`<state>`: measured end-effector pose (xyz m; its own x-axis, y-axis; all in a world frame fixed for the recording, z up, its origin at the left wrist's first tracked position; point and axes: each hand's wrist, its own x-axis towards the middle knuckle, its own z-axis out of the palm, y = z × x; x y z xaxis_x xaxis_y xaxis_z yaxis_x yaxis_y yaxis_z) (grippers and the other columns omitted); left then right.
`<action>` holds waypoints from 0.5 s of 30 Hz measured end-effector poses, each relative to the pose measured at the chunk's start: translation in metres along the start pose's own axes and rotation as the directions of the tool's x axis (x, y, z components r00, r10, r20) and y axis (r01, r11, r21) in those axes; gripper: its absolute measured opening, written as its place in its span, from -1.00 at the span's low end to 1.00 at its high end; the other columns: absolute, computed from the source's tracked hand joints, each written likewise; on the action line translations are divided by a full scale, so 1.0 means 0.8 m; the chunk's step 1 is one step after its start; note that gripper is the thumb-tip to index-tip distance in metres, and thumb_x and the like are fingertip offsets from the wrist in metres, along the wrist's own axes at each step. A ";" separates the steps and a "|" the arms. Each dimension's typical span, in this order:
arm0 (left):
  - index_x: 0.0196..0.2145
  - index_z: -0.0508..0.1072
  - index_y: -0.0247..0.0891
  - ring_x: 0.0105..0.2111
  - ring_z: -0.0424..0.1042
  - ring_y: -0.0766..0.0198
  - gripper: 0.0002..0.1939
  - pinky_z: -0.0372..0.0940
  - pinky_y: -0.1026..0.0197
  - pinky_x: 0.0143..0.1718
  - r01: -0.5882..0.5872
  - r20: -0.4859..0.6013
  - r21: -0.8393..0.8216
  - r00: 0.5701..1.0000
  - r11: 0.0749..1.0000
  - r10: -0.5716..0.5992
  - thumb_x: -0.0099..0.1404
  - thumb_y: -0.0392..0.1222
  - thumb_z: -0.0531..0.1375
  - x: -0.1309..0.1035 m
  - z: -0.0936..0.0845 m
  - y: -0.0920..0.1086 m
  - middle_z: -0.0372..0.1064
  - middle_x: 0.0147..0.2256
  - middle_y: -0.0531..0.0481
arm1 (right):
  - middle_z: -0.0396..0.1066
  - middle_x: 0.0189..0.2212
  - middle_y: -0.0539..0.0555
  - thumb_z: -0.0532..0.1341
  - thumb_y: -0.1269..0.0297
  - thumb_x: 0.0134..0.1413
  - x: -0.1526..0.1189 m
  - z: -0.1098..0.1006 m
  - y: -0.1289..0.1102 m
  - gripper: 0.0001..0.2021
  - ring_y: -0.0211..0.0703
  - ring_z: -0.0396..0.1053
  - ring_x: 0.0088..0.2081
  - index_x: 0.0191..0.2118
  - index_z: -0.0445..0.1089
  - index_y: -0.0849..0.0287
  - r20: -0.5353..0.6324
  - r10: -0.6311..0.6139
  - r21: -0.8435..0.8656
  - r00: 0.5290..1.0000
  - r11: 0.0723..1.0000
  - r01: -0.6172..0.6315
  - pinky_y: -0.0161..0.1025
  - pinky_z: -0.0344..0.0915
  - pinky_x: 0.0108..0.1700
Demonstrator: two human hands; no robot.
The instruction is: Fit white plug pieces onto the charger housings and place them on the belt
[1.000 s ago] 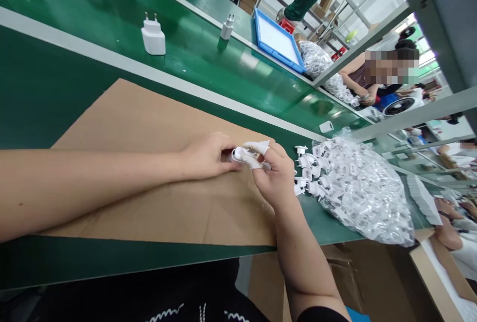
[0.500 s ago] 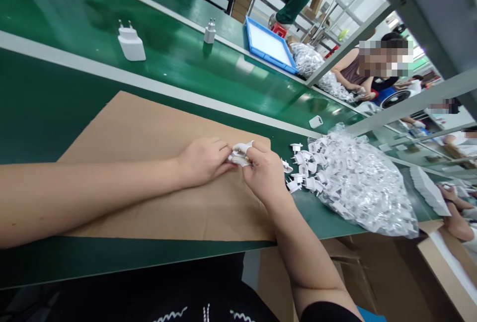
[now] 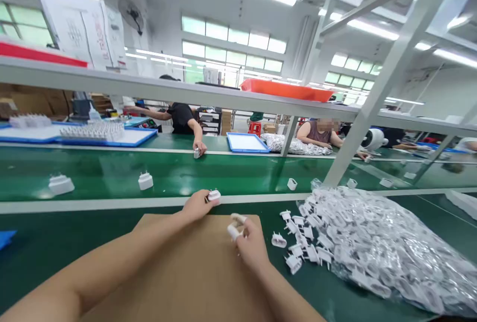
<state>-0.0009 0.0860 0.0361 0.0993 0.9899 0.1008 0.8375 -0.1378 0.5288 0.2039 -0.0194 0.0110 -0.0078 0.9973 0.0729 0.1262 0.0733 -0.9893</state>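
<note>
My left hand (image 3: 198,206) reaches to the pale rail at the near side of the green belt, its fingers closed on a white plug charger (image 3: 214,195). Over the right part of the brown cardboard sheet (image 3: 194,272), my right hand (image 3: 253,245) has its thumb and forefinger apart, with white covers on the fingertips. I make out nothing gripped between those fingertips; the palm is hidden. Just to the right of it, loose white plug tops with pins (image 3: 294,264) lie on the green table, spilling from a clear plastic bag (image 3: 387,237) full of them.
White plug chargers (image 3: 145,181) stand on the green belt (image 3: 112,168). Across it, a person's hand (image 3: 199,148) holds another one beside a blue-rimmed tray (image 3: 248,142). A shelf with an orange tray (image 3: 286,90) crosses ahead, and a slanted metal post (image 3: 376,93) stands at the right.
My left hand has gone forward to the belt's edge with the charger. My hands have parted, and the right hand's fingers have opened. The head view has tilted up and levelled.
</note>
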 end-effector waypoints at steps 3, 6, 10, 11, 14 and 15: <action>-0.16 0.52 -0.27 -0.07 0.52 -0.09 -0.68 0.28 0.08 -0.17 0.082 -0.097 0.074 0.992 0.994 -0.075 0.40 0.03 0.13 0.055 -0.020 -0.007 0.55 -0.07 -0.27 | 0.50 -0.34 0.10 0.32 0.14 0.00 0.001 0.010 0.017 -0.60 -0.14 0.35 -0.42 -0.04 0.61 0.18 0.014 -0.097 -0.095 0.995 0.991 0.098 -0.17 0.38 -0.28; -0.19 0.51 -0.27 -0.02 0.50 -0.13 -0.69 0.29 0.06 -0.15 0.146 -0.166 0.112 0.978 0.983 -0.127 0.40 0.00 0.11 0.088 -0.028 -0.014 0.53 -0.05 -0.32 | 0.52 -0.38 0.10 0.32 0.19 0.03 0.005 0.014 0.031 -0.66 -0.06 0.42 -0.34 -0.06 0.64 0.13 0.035 -0.137 -0.199 0.990 0.970 0.141 -0.12 0.40 -0.20; -0.22 0.53 -0.27 -0.07 0.53 -0.17 -0.76 0.33 0.05 -0.16 0.216 -0.188 0.115 0.963 0.970 -0.192 0.32 -0.07 0.17 0.098 -0.022 -0.022 0.55 -0.14 -0.32 | 0.53 -0.37 0.08 0.34 0.25 0.05 0.008 0.011 0.032 -0.71 -0.07 0.43 -0.35 -0.08 0.65 0.10 0.047 -0.119 -0.273 0.992 0.954 0.127 -0.16 0.38 -0.21; -0.19 0.53 -0.29 -0.07 0.53 -0.18 -0.75 0.34 0.04 -0.15 0.233 -0.197 0.109 0.958 0.966 -0.208 0.29 -0.08 0.19 0.097 -0.020 -0.023 0.54 -0.13 -0.33 | 0.55 -0.34 0.09 0.34 0.28 0.05 0.008 0.010 0.029 -0.72 -0.06 0.45 -0.31 -0.09 0.66 0.09 0.051 -0.125 -0.289 0.991 0.948 0.134 -0.16 0.38 -0.19; 0.04 0.46 -0.46 0.12 0.40 -0.35 -0.51 0.32 -0.11 0.02 0.301 -0.310 0.087 0.914 0.949 -0.261 0.28 -0.04 0.22 0.088 -0.015 -0.016 0.39 0.09 -0.54 | 0.57 -0.27 0.11 0.35 0.32 0.05 0.006 0.008 0.021 -0.74 -0.02 0.50 -0.20 -0.11 0.65 0.10 0.080 -0.163 -0.329 0.983 0.927 0.180 -0.16 0.37 -0.11; 0.14 0.39 -0.50 0.21 0.30 -0.38 -0.43 0.28 -0.17 0.10 0.319 -0.362 0.088 0.893 0.944 -0.268 0.31 -0.01 0.20 0.082 -0.016 -0.008 0.29 0.18 -0.59 | 0.57 -0.28 0.11 0.35 0.32 0.06 0.005 0.008 0.019 -0.74 -0.02 0.50 -0.20 -0.11 0.65 0.11 0.087 -0.172 -0.340 0.981 0.921 0.192 -0.16 0.36 -0.10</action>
<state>-0.0067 0.1519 0.0497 -0.3304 0.9091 0.2537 0.8693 0.1884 0.4570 0.1994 -0.0139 -0.0042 -0.1157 0.9661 0.2307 0.4521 0.2580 -0.8538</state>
